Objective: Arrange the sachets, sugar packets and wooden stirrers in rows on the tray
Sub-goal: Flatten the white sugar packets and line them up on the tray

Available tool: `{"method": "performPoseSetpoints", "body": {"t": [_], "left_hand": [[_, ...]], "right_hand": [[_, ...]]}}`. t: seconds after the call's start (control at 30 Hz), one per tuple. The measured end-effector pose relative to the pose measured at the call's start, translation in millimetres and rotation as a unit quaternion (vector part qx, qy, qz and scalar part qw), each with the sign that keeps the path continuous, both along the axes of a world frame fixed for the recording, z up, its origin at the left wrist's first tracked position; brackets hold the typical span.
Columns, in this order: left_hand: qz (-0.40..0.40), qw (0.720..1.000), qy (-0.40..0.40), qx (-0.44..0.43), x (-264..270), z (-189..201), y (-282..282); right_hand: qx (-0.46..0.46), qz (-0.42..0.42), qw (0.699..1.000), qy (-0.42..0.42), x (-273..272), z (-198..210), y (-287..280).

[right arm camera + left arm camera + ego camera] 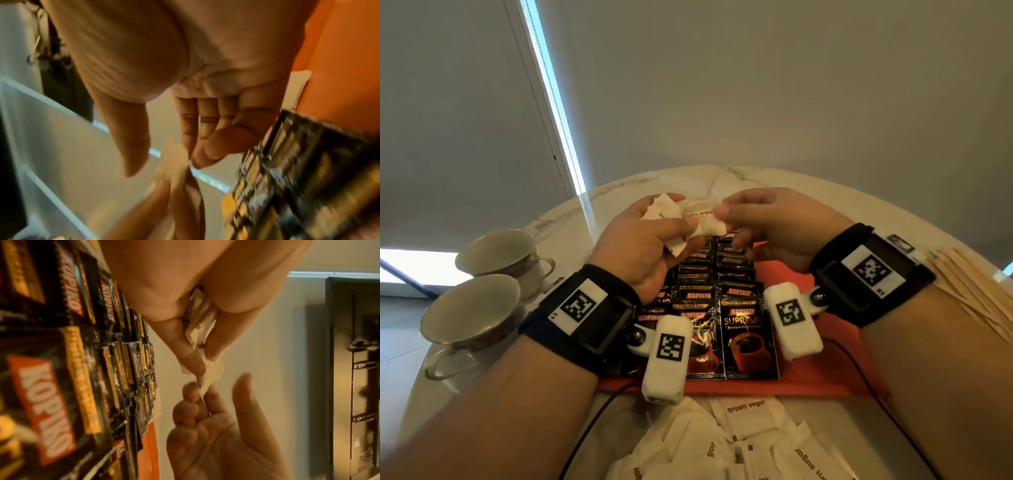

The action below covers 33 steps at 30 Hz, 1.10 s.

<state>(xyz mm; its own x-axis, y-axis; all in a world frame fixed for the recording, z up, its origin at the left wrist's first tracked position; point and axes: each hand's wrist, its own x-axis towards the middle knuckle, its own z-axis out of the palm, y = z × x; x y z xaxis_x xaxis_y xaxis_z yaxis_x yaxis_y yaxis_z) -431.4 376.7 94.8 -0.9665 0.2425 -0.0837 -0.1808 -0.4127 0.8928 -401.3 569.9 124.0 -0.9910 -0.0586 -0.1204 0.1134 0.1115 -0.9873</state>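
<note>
Above the far end of the tray, the left hand clutches a bunch of sugar packets while the right hand pinches one. The loose bunch could slip onto the sachets and disturb their rows.

Both forearms reach forward side by side, each wrist wrapped in a black band, and the hands meet raised in front of the person. The left hand has its fingers curled, with the thumb pressed across them in a pinch. The right hand faces it, thumb and forefinger tips pinched together, the other fingers loosely bent underneath.
</note>
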Motion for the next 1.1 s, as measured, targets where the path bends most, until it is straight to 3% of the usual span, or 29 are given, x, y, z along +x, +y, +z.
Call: {"method": "performPoseSetpoints", "body": {"t": [0.07,0.23,0.5,0.7,0.87,1.1], "left_hand": [[0.007,1.000,0.017,-0.018,0.7,-1.1,-0.3],[0.013,0.999,0.021,-0.031,1.3,2.7,-2.8],[0.056,0.998,0.018,0.015,-2.6,5.0,-6.2],[-0.049,0.999,0.014,-0.011,2.0,2.1,-4.5],[-0.023,0.999,0.017,-0.018,0.3,1.6,-6.3],[-0.001,0.999,0.028,0.040,-1.5,5.1,-9.1]], "right_hand": [[0.025,0.008,1.000,0.013,1.6,-5.0,-11.9],[-0.013,0.002,0.999,0.040,-0.5,-12.2,-16.9],[-0.022,-0.019,0.998,0.051,-1.9,-10.1,-13.9],[-0.076,0.002,0.996,0.050,-1.5,-7.2,-9.2],[-0.086,-0.016,0.994,0.058,-1.2,-5.6,-10.5],[-0.078,-0.046,0.992,0.083,-0.6,-6.2,-11.1]]}}
